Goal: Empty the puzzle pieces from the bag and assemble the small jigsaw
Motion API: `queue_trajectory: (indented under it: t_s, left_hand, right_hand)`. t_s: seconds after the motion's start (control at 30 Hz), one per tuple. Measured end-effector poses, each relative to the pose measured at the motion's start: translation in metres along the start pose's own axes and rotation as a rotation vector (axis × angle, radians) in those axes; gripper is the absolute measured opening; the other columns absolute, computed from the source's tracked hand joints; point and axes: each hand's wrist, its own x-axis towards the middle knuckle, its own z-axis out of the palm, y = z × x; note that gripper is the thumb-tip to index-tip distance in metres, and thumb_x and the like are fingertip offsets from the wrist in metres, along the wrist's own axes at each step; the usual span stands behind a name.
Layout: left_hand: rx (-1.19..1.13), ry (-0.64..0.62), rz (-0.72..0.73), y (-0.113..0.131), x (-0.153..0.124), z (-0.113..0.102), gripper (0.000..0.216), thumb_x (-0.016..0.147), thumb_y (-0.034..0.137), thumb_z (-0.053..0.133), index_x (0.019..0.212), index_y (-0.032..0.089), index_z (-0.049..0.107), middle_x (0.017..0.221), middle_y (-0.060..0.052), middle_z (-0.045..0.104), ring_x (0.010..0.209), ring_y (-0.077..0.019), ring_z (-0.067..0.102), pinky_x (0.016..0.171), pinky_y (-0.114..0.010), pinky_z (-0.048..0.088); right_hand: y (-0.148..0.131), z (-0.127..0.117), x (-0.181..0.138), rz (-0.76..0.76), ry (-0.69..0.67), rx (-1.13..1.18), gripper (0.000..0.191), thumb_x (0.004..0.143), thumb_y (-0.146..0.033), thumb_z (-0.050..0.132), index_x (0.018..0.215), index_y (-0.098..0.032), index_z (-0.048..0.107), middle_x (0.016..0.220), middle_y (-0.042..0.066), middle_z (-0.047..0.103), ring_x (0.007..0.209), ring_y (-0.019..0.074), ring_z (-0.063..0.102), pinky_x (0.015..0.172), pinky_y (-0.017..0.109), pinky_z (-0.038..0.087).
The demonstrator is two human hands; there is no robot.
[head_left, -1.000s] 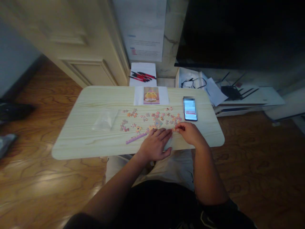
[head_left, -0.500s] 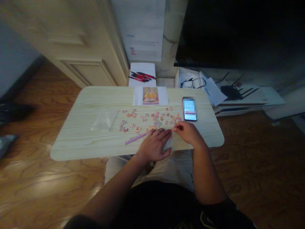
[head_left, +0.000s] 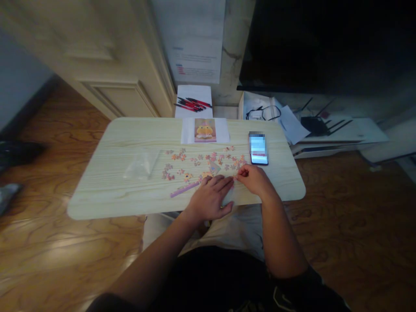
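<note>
My left hand (head_left: 212, 197) lies flat on the table, fingers stretched to the right, covering part of a joined strip of purple puzzle pieces (head_left: 184, 189). Close to its fingertips, my right hand (head_left: 255, 178) pinches a small pinkish puzzle piece (head_left: 235, 177), mostly hidden by the fingers. A joined patch of puzzle pieces (head_left: 214, 167) with a grey-blue area sits just beyond the left hand. Loose puzzle pieces (head_left: 168, 172) in pink and orange lie scattered across the middle of the table.
On the pale wood-grain table (head_left: 97, 173) are a clear plastic bag (head_left: 142, 164), a sheet with a yellow character picture (head_left: 205, 130) and a lit phone (head_left: 258, 148). Red and black pens (head_left: 193, 104) lie behind the table. A router (head_left: 314, 126) stands on the shelf at right.
My right hand has shifted slightly left, closer to the left fingertips, with the piece in its pinch. The left hand stays almost still.
</note>
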Motion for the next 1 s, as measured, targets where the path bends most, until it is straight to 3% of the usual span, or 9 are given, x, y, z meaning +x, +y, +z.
queue_trajectory:
  t_s: [0.3,0.43,0.63,0.87,1.0]
  left_hand:
    - [-0.01,0.037,-0.001,-0.003,-0.003,0.001,0.064,0.091,0.052,0.058,0.146,0.018,0.054,0.15,-0.013,0.055,0.132,-0.0355,0.05,0.105,-0.055,0.039]
    - [-0.043,0.085,-0.008,-0.006,-0.006,0.002,0.051,0.093,0.048,0.056,0.134,0.019,0.064,0.137,-0.013,0.064,0.123,-0.0334,0.056,0.101,-0.052,0.042]
    - [-0.038,0.105,0.113,-0.009,-0.009,0.006,0.044,0.095,0.043,0.054,0.13,0.017,0.066,0.129,-0.012,0.069,0.116,-0.0317,0.059,0.097,-0.05,0.043]
    - [-0.012,0.093,0.073,-0.008,-0.01,0.007,0.038,0.096,0.041,0.054,0.122,0.019,0.07,0.115,-0.011,0.071,0.106,-0.0294,0.061,0.092,-0.048,0.045]
    - [0.005,0.09,0.048,-0.005,-0.008,0.004,0.044,0.096,0.044,0.054,0.13,0.019,0.067,0.129,-0.013,0.068,0.115,-0.032,0.06,0.095,-0.051,0.044]
  right_hand:
    - [0.015,-0.005,0.001,-0.025,0.007,0.187,0.01,0.09,-0.023,0.064,0.092,-0.02,0.073,0.087,0.002,0.076,0.078,0.0173,0.068,0.073,0.028,0.051]
    - [0.015,-0.005,-0.003,-0.056,0.015,0.166,0.013,0.091,-0.02,0.064,0.097,-0.02,0.075,0.091,0.003,0.077,0.081,0.0176,0.068,0.076,0.03,0.052]
    - [0.012,-0.006,-0.009,-0.107,0.036,0.095,0.019,0.088,-0.012,0.067,0.101,-0.021,0.077,0.103,0.005,0.077,0.09,0.0187,0.07,0.085,0.032,0.054]
    - [0.008,-0.009,-0.012,-0.104,0.037,0.071,0.021,0.088,-0.01,0.066,0.101,-0.022,0.077,0.102,0.005,0.076,0.09,0.0183,0.069,0.086,0.033,0.055]
    - [0.01,-0.006,-0.012,-0.106,0.028,0.073,0.016,0.086,-0.016,0.073,0.101,-0.021,0.077,0.098,0.005,0.075,0.084,0.0173,0.068,0.08,0.031,0.055]
